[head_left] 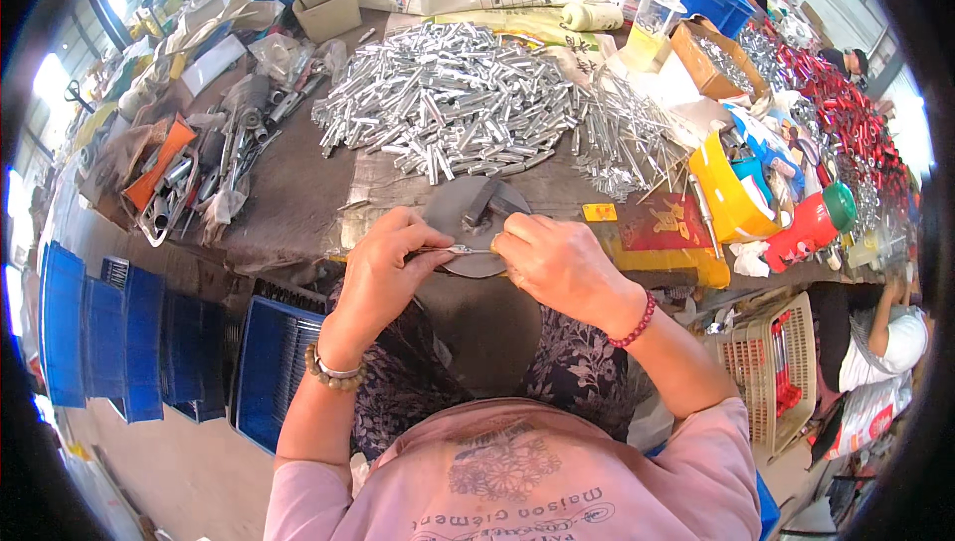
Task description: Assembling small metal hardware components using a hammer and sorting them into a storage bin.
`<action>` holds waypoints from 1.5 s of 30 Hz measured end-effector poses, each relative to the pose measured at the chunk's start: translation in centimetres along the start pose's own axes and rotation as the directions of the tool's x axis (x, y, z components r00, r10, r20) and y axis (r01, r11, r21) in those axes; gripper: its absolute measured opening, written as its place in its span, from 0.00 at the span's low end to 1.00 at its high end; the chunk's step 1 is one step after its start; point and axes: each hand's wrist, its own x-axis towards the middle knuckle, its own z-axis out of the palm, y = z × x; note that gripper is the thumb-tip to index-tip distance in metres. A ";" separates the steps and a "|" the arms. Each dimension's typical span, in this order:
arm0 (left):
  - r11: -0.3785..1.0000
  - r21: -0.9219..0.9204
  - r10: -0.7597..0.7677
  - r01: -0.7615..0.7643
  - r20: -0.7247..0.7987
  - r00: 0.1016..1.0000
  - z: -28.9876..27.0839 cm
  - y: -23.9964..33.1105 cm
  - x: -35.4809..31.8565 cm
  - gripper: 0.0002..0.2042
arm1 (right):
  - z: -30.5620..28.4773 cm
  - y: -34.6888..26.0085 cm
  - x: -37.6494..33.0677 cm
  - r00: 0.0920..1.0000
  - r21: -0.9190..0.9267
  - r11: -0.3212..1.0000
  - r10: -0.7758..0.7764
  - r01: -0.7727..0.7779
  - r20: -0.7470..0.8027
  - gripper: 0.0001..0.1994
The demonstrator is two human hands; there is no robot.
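Between my hands lies a small thin silver metal piece, held level over the near part of a round grey metal disc. My left hand pinches its left end between thumb and fingers. At its right end my right hand is closed in a pinch, with the fingertips partly hidden. A dark block-like metal tool rests on the disc, just beyond my right fingers. Beyond the disc spreads a large heap of short silver metal pieces, with a bunch of thin metal rods to its right.
Metal tools and plastic bags clutter the table's left. On the right stand a yellow container, a red bottle with a green lid and a cardboard box. Blue crates sit lower left, a beige basket lower right. Other people are nearby.
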 end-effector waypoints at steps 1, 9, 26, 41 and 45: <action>1.000 -0.003 -0.004 0.004 0.007 1.000 -0.1 -0.1 0.0 0.09 | 0.0 0.0 0.1 1.000 -0.022 1.000 -0.012 0.012 -0.003 0.05; 1.000 -0.014 -0.003 0.003 0.017 1.000 0.0 -0.4 0.1 0.10 | 0.1 0.3 0.2 0.997 -0.068 0.996 -0.065 0.063 -0.030 0.05; 0.999 0.014 -0.031 0.031 0.021 0.999 0.2 -0.5 0.2 0.09 | 1.3 0.8 0.5 0.997 -0.053 0.996 -0.074 0.073 -0.024 0.07; 1.000 0.013 -0.029 0.029 0.009 1.000 0.1 0.8 0.2 0.10 | -5.3 8.5 -7.6 0.764 -0.115 0.775 0.566 -0.621 -0.311 0.05; 1.000 0.013 -0.023 0.023 0.004 1.000 0.1 0.8 0.2 0.09 | -4.7 9.1 -7.3 0.844 -0.165 0.842 0.463 -0.514 -0.269 0.02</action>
